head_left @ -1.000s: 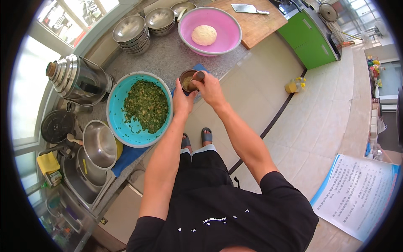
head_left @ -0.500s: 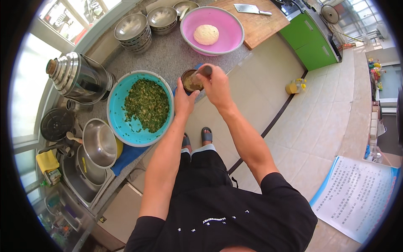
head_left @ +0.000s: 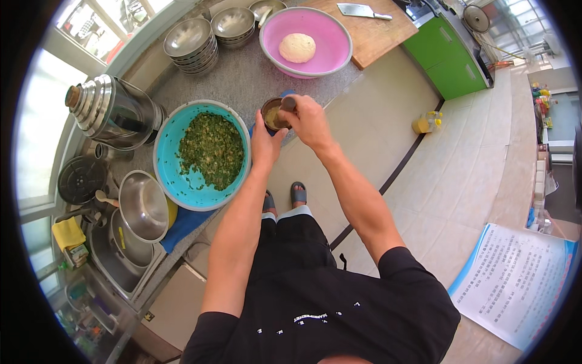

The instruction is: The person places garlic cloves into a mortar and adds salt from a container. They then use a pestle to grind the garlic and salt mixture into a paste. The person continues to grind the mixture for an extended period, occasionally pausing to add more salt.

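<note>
At the counter's front edge stands a small brown mortar (head_left: 271, 111) with pale, mashed-looking stuff inside. My left hand (head_left: 265, 145) is curled around its near left side, steadying it. A dark pestle (head_left: 289, 104) is gripped in my right hand (head_left: 311, 124), its lower end hidden inside the mortar. Left of my left hand sits a turquoise basin (head_left: 162, 145) holding a chopped green mixture (head_left: 211, 148). Beyond the mortar, a pink basin (head_left: 333, 36) contains a round lump of dough (head_left: 297, 48).
Stacked metal bowls (head_left: 191, 45) line the back of the counter. A cleaver (head_left: 364, 11) lies on a wooden board (head_left: 379, 39) at the far right. On the left are a large steel pot (head_left: 124, 112), a steel bowl (head_left: 143, 206) and a sink (head_left: 115, 261). A blue cloth (head_left: 185, 227) hangs over the edge.
My right hand and the pestle have shifted slightly to the left over the mortar. The left hand keeps its hold on the mortar.
</note>
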Action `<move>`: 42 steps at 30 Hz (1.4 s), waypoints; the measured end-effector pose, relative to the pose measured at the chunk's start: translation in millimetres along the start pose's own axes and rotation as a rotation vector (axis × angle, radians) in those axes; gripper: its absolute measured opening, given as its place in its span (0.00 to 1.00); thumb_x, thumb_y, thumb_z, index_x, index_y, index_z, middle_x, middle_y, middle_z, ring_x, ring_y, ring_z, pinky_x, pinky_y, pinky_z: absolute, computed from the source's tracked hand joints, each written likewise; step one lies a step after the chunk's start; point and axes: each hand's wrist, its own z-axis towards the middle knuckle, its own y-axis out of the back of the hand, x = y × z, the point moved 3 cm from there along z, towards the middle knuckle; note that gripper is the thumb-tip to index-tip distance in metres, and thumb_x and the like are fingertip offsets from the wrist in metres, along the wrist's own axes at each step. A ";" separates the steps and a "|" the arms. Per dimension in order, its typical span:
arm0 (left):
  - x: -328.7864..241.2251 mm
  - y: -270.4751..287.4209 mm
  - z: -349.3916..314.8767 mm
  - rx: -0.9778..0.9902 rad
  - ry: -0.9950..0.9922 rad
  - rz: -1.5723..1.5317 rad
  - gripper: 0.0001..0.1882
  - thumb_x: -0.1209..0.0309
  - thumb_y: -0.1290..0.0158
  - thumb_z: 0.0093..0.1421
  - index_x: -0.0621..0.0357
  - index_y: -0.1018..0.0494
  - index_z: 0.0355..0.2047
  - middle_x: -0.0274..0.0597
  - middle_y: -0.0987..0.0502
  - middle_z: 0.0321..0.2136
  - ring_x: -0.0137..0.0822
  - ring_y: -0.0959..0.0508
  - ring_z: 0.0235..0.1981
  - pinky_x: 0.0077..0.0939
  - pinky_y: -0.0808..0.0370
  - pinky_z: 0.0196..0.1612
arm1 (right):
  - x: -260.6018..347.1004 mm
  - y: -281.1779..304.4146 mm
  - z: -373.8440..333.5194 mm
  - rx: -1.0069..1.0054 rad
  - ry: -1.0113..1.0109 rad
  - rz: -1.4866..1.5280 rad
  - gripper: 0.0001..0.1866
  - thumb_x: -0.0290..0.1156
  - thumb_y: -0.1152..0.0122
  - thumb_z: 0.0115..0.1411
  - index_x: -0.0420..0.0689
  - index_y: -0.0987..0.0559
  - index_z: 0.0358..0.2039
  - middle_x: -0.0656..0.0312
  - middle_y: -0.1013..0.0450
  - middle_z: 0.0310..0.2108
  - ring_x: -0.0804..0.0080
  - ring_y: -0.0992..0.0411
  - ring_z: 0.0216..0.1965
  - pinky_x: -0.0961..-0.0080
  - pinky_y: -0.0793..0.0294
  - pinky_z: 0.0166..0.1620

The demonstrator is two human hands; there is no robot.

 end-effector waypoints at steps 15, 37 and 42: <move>2.2 -4.0 5.0 0.023 0.005 -0.007 0.51 0.69 0.28 0.58 0.64 0.45 0.76 0.61 0.26 0.63 0.58 0.24 0.64 0.46 0.26 0.65 | -25.2 -22.9 0.4 0.036 0.001 0.007 0.17 0.28 0.24 0.60 0.45 0.16 0.50 0.53 0.18 0.37 0.57 0.18 0.43 0.63 0.19 0.46; 3.5 4.8 -1.2 0.002 0.029 0.023 0.55 0.69 0.27 0.58 0.64 0.49 0.78 0.65 0.29 0.66 0.60 0.26 0.66 0.46 0.28 0.68 | 9.8 1.3 3.7 -0.037 -0.053 0.075 0.14 0.33 0.26 0.60 0.41 0.18 0.42 0.45 0.21 0.35 0.39 0.22 0.41 0.48 0.23 0.44; -4.0 -0.6 3.6 0.029 0.040 0.055 0.54 0.69 0.27 0.58 0.64 0.48 0.78 0.65 0.29 0.66 0.60 0.26 0.66 0.46 0.28 0.68 | -20.0 -13.4 0.3 -0.012 -0.015 -0.082 0.12 0.32 0.26 0.60 0.40 0.18 0.39 0.47 0.21 0.34 0.43 0.23 0.38 0.53 0.23 0.43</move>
